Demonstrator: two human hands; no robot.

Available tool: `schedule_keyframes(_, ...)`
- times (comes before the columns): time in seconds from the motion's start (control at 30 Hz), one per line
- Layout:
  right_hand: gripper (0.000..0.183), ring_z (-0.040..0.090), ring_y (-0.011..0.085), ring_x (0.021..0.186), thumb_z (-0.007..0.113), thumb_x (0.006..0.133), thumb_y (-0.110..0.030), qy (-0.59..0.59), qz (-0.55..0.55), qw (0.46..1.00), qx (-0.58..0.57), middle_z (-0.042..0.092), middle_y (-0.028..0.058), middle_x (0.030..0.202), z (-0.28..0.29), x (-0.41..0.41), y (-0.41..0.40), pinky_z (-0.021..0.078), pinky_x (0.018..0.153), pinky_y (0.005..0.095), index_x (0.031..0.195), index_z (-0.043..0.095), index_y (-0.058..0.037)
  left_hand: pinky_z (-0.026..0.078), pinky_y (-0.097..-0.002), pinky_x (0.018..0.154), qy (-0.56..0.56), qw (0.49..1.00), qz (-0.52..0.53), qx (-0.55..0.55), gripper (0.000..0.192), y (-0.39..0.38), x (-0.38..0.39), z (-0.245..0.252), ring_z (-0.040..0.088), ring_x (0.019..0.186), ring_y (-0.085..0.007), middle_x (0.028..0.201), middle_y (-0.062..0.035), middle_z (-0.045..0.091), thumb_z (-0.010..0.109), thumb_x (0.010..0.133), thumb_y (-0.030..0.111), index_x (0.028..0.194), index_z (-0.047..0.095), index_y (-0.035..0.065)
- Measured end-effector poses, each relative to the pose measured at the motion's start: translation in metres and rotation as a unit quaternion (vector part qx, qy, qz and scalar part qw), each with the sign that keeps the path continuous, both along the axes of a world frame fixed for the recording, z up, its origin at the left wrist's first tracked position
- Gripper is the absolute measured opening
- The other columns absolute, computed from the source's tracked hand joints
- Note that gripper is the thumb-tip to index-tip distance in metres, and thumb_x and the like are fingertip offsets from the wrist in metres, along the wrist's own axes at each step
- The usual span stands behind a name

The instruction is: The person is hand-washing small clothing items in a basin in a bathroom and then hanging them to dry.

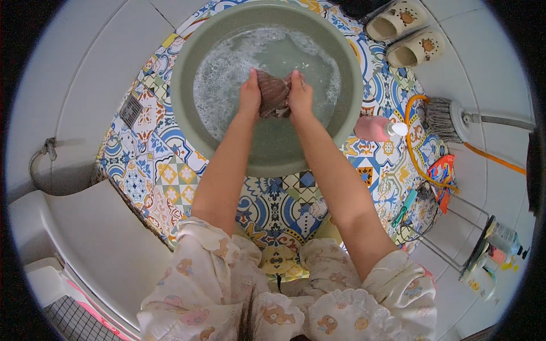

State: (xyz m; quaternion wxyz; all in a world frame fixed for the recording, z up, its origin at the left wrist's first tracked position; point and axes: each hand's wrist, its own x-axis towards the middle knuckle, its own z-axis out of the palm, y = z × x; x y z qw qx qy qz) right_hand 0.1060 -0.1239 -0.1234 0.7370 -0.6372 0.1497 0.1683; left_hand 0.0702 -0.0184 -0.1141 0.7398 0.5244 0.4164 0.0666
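Note:
Between my two hands a wet brown cloth (273, 91) is stretched over a large green plastic basin (181, 98). My left hand (251, 94) grips the cloth's left side, thumb on top. On its right side my right hand (300, 96) pinches it in the same way; the fingers beneath are hidden. Soapy water (277, 55) stands in the basin, with white suds (222, 76) mostly along the left and far sides. Whether the cloth's lower edge touches the water I cannot tell.
Right of the basin lies a pink pump bottle (373, 128). Beyond it are an orange hose (408, 140), a mop head (443, 119), a green-handled brush (405, 206) and a wire rack (443, 251). Clogs (403, 55) rest far right. A floor drain (131, 111) is at left.

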Motion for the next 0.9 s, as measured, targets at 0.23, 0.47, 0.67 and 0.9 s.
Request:
schedule_keyframes(0.23, 0.028, 0.059, 0.0188, 0.081, 0.061, 0.081, -0.019, -0.072, 0.185, 0.961, -0.195, 0.062, 0.0104, 0.090, 0.004, 0.008, -0.036, 0.0464, 0.073, 0.0333, 0.098, 0.059, 0.0035, 0.042, -0.0381, 0.089, 0.031, 0.997, -0.035, 0.066, 0.067, 0.036, -0.002, -0.088, 0.054, 0.105, -0.0313, 0.117, -0.0201, 0.053, 0.055, 0.081, 0.051, 0.118, 0.050, -0.0043)
schedule_keyframes(0.47, 0.027, 0.053, 0.0271, 0.104, 0.060, 0.078, -0.018, -0.347, 0.483, 0.612, -0.522, 0.058, 0.0109, 0.108, 0.087, -0.034, -0.086, 0.0375, 0.094, 0.0447, 0.104, 0.061, -0.0107, 0.046, -0.0404, 0.088, 0.028, 0.927, -0.092, -0.362, 0.040, 0.023, -0.009, -0.040, 0.058, 0.099, -0.0275, 0.113, -0.0129, 0.058, 0.055, 0.087, 0.032, 0.114, 0.053, 0.0025)
schedule_keyframes(0.67, 0.022, 0.047, 0.0238, 0.112, 0.062, 0.077, -0.018, -0.445, 0.395, 0.653, -0.469, 0.055, 0.0072, 0.113, 0.114, -0.052, -0.133, 0.0256, 0.101, 0.0518, 0.099, 0.062, -0.0125, 0.045, -0.0431, 0.091, -0.092, 0.889, -0.194, -0.405, 0.039, 0.006, -0.001, 0.008, 0.056, 0.102, -0.0290, 0.118, -0.0125, 0.055, 0.052, 0.089, 0.027, 0.120, 0.048, 0.0039)
schedule_keyframes(0.9, 0.020, 0.049, 0.0283, 0.106, 0.060, 0.077, -0.011, -0.506, 0.284, 0.678, -0.451, 0.057, 0.0067, 0.108, 0.136, -0.035, -0.186, 0.0319, 0.098, 0.0433, 0.096, 0.062, -0.0085, 0.052, -0.0358, 0.080, -0.090, 0.949, -0.293, -0.075, 0.037, -0.019, 0.017, 0.049, 0.061, 0.096, -0.0227, 0.111, -0.0125, 0.059, 0.050, 0.089, 0.027, 0.116, 0.051, 0.0022)
